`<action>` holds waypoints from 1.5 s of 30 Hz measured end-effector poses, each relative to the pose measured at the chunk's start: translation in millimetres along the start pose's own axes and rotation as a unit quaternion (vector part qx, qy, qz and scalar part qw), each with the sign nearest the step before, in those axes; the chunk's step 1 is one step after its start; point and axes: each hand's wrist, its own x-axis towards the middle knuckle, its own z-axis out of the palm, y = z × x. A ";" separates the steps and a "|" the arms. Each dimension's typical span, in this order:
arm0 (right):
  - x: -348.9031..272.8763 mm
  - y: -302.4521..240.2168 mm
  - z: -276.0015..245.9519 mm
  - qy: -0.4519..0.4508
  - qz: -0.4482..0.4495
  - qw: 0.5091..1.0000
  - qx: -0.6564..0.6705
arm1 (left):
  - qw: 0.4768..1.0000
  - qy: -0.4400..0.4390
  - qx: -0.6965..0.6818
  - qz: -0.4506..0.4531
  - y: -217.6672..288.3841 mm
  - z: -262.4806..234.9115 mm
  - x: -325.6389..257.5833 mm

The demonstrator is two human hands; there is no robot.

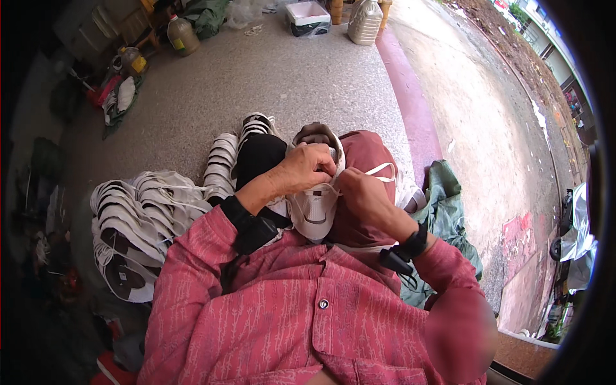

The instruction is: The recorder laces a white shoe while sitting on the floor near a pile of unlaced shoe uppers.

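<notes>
A white and beige sneaker (313, 215) rests between my thighs, its toe toward me and its brown-lined collar (316, 130) facing away. My left hand (307, 168) is closed over the lacing area, fingers bent against the sneaker; the exact spot they grip is partly hidden. Close beside it on the right, my right hand (364, 194) pinches a white shoelace (385, 172), whose loop stands out over my right thigh. The fingertips of both hands almost meet at the eyelets.
Stacked white shoes (138, 218) lie to my left, with another stack (220, 163) by my left knee. Green sheeting (443, 199) is bunched at my right. Farther off stand plastic jugs (183, 37) and a white foam box (308, 18).
</notes>
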 end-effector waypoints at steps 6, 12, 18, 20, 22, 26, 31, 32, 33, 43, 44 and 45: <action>11.1 2.9 -20.0 -0.109 0.059 0.989 -0.086 | 1.000 0.000 0.029 -0.002 1.2 -1.8 0.6; 37.6 -12.5 -37.7 -0.108 -0.073 0.979 -0.156 | 0.997 -0.015 0.063 -0.032 0.6 -2.2 3.8; 53.5 -0.6 -44.4 -0.147 -0.111 0.975 -0.121 | 0.998 -0.011 0.062 -0.003 -2.3 2.5 4.0; 54.6 -3.5 -45.5 -0.156 -0.103 0.976 -0.109 | 0.996 0.001 0.088 0.020 -3.8 2.4 3.1; 56.1 -7.1 -47.3 -0.166 -0.097 0.977 -0.096 | 0.992 0.015 0.115 0.041 -6.5 -2.5 1.6; 54.2 -1.7 -52.6 -0.189 -0.077 0.976 -0.079 | 0.954 0.192 0.229 0.006 -26.6 -72.5 -0.2; 58.7 4.5 -48.1 -0.188 -0.111 0.973 -0.074 | 0.748 0.507 0.398 -0.157 -46.2 -284.9 -55.5; 64.0 1.6 -44.1 -0.200 -0.119 0.970 -0.063 | 0.732 0.552 0.379 -0.126 -58.6 -332.1 -96.9; 61.5 7.1 -45.3 -0.198 -0.102 0.973 -0.056 | 0.702 0.575 0.391 -0.153 -45.0 -323.6 -89.7; 40.0 -14.6 -38.9 -0.065 -0.026 0.996 -0.057 | 0.852 0.000 -0.302 -0.428 24.3 -72.8 -124.8; 42.4 -18.0 -35.8 -0.044 -0.113 0.981 -0.149 | 0.810 -0.068 -0.376 -0.444 36.3 -53.5 -126.4; 45.6 -20.7 -31.3 -0.020 -0.199 0.950 -0.238 | 0.771 -0.082 -0.448 -0.445 41.3 -37.8 -129.1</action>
